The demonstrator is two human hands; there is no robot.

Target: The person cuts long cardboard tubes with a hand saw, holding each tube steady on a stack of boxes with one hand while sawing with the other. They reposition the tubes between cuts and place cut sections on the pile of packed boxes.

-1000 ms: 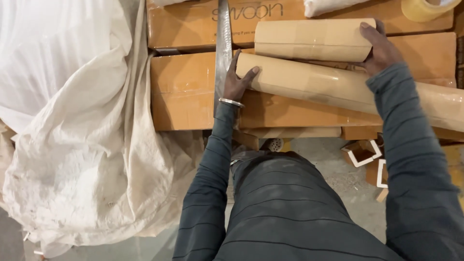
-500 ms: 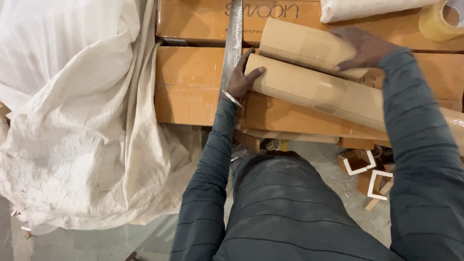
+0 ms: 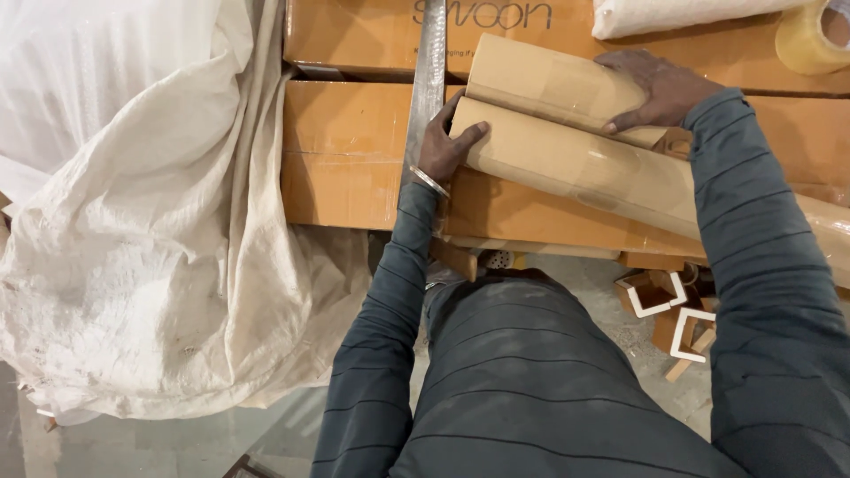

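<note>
Two long brown cardboard rolls wrapped in clear film lie side by side on flat cardboard boxes [image 3: 345, 159]. My left hand [image 3: 443, 146] grips the left end of the nearer roll [image 3: 575, 168], thumb over its top edge. My right hand [image 3: 655, 88] lies palm down on the farther roll [image 3: 540, 80], fingers curled over its right part. A metal bangle sits on my left wrist.
A long metal ruler [image 3: 428, 71] lies upright across the boxes beside my left hand. A tape roll [image 3: 815, 35] and a white wrapped roll [image 3: 673, 13] sit at the top right. A large white woven sack [image 3: 150, 239] fills the left. White-edged wooden offcuts [image 3: 673, 310] lie on the floor.
The view has shifted, so the rolls sit slightly lower and more tilted. My right hand slid left along the farther roll; my left hand stays on the nearer roll's end.
</note>
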